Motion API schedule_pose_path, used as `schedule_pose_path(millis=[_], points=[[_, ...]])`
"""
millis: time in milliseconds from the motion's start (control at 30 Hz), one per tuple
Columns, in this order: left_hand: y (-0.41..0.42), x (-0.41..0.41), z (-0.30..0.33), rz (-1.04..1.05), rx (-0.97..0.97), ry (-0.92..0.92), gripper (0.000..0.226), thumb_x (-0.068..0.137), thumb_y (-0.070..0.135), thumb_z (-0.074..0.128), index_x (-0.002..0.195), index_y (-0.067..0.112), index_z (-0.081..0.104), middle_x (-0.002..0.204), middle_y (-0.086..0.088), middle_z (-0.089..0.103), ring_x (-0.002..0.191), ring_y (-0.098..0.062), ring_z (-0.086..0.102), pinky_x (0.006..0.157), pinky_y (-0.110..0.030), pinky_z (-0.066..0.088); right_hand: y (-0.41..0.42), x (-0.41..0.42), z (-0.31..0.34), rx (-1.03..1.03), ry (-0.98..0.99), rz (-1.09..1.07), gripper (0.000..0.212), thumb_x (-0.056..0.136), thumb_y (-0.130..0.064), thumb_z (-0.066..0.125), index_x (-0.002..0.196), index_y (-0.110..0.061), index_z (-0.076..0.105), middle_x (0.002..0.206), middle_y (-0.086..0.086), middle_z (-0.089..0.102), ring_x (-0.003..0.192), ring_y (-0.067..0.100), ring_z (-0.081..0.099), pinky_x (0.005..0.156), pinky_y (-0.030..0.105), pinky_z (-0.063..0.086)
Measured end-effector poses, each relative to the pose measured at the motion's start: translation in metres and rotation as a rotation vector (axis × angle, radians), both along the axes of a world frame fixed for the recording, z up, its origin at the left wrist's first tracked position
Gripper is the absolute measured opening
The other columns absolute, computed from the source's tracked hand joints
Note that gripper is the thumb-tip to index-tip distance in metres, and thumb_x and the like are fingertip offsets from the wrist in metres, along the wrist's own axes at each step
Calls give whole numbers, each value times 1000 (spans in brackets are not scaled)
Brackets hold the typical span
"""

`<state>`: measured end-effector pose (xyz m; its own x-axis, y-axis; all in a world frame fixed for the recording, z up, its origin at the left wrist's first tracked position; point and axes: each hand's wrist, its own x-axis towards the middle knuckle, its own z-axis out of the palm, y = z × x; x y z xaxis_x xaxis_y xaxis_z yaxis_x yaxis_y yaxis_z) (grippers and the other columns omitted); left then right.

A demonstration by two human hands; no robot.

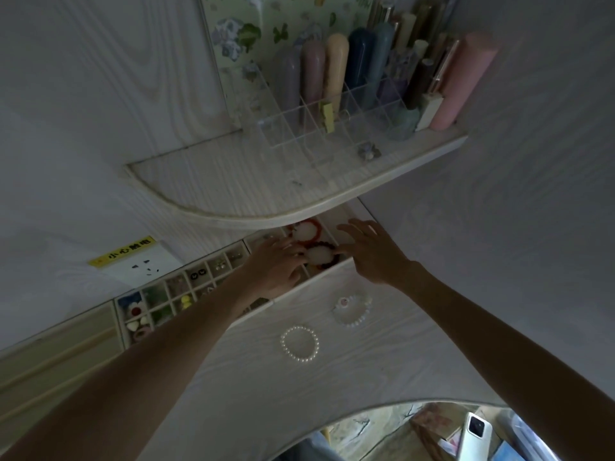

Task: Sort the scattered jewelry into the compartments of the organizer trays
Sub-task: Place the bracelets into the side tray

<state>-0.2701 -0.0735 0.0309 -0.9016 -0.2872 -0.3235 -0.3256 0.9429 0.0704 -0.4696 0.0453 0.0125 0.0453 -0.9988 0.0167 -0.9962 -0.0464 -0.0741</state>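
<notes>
now | both hands (276, 264) over tray (336, 214) | left maybe touching white bracelet (319, 254)

White fluffy scrunchie (318, 254) in organizer tray (186, 287) compartment, two pearl bracelets (299, 343) flat on desk

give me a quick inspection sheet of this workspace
surface: white wood-grain desk, dimly lit
job's things: pearl bracelet and beaded bracelet loose on the desk; organizer tray partly filled; white bracelets at the tray's far end
clutter: phone below the desk edge
hands: left hand fingers on a white bracelet; right hand open beside it
cables: nothing seen
surroundings: shelf with clear rack of rolls; wall socket
</notes>
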Motion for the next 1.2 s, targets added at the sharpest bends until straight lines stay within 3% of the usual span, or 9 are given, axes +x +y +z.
schedule_pose_path(millis=[133,300,433,600,667,800,1000,1100,1200], points=[[8,8,2,24,45,184,44,92,26,46,136,23,47,146,4,40,136,-17,32,110,-37,23,8,7,8,-111,-174,-60,47,72,1,66,114,-18,66,123,15,59,114,37,54,93,48,44],[32,34,18,152,125,462,21,89,23,57,107,23,68,102,8,69,93,-13,63,79,-30,51,41,35,20,-177,-261,-82,30,88,-30,50,113,-22,63,111,-1,62,106,15,52,86,25,39],[45,58,24,258,232,331,23,90,32,58,110,29,67,102,14,69,86,-5,66,80,-23,52,66,62,13,-35,-302,-21,28,87,-40,49,103,-26,67,99,-7,62,93,12,53,77,21,36],[72,76,5,331,224,170,26,92,31,51,114,32,64,114,16,65,99,-3,63,86,-19,44,72,101,-3,119,-368,-75,18,85,-40,59,93,-26,68,91,-7,66,89,14,56,83,24,31],[80,83,-6,452,234,164,26,91,30,52,114,30,63,114,15,65,102,-4,62,86,-19,43,71,113,-10,83,-368,-144,21,79,-40,65,88,-21,67,84,-4,66,83,18,60,81,24,29],[88,85,-18,627,303,124,24,90,34,55,112,27,60,112,10,64,105,-12,60,85,-27,47,68,123,-14,177,-387,-228,28,84,-36,63,101,-14,60,99,2,63,95,20,57,82,29,38],[94,79,-25,658,320,118,23,87,42,58,103,25,58,104,9,65,97,-11,60,79,-26,44,66,131,-21,206,-464,-276,13,90,-16,55,99,-8,59,102,8,59,96,24,58,74,29,41],[96,78,-28,670,339,114,23,87,43,58,100,24,58,103,7,65,98,-13,60,79,-27,41,70,128,-20,207,-547,-259,12,93,-16,52,99,-8,57,99,6,58,90,23,58,70,26,37],[97,81,-30,683,407,160,22,87,44,59,102,28,59,100,13,65,96,-9,60,82,-26,44,76,123,-15,141,-675,-226,8,94,-20,52,94,-13,56,86,-3,59,78,14,59,68,29,46]])
